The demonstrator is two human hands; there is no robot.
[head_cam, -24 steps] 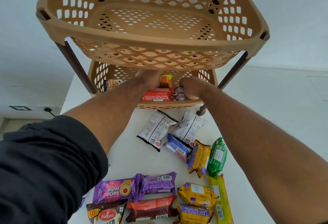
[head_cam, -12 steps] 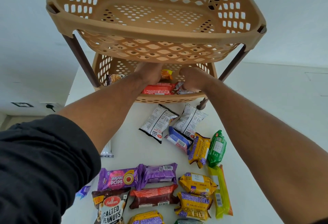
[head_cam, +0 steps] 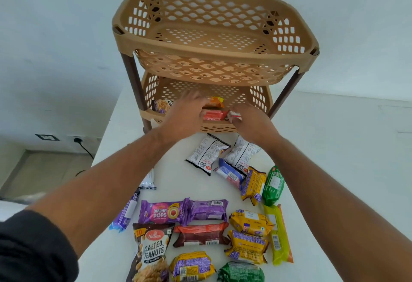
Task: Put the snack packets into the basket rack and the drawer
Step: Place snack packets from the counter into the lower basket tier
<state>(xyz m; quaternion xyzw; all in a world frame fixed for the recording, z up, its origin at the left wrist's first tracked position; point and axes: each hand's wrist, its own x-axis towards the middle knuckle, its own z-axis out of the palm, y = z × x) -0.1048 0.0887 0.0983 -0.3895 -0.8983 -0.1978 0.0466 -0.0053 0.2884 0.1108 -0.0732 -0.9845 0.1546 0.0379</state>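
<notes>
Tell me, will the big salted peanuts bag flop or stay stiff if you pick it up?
The salted peanuts bag would probably flop and crinkle: it looks like a thin, wrinkled pouch. It may sag downward, since its bulge suggests loose nuts inside. Its glossy film might feel slippery.

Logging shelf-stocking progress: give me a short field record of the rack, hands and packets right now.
top basket: nothing visible in it
lower basket: holds several packets, including a red packet
left hand: at the lower basket's front, fingers blurred
right hand: at the lower basket's front rim, grip unclear
table: many packets not yet stowed, including salted peanuts
</notes>
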